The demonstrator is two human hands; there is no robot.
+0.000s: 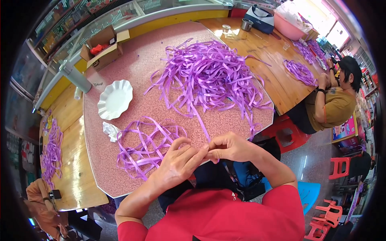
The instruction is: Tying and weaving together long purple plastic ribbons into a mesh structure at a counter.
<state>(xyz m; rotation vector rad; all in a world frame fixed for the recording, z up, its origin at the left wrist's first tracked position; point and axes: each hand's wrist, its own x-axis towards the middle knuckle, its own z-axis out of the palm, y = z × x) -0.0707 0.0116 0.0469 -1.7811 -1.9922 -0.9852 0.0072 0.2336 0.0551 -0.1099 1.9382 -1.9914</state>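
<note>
At the near edge of the pink table, my left hand [179, 162] and my right hand [231, 148] meet, their fingertips pinched together on a purple ribbon [200, 122]. The ribbon runs from a large tangled heap of purple ribbons [209, 76] down to my fingers, and a short bit shows below them. The exact spot between the fingertips is hidden. A smaller loose pile of ribbon [140, 150] lies to the left, beside my left hand.
On the table's left are a white scalloped dish [115, 99], crumpled paper [111, 131], a grey bottle [75, 76] and an open cardboard box [102, 50]. A person [331, 92] sits at the wooden table on the right; another [44, 207] is at the lower left.
</note>
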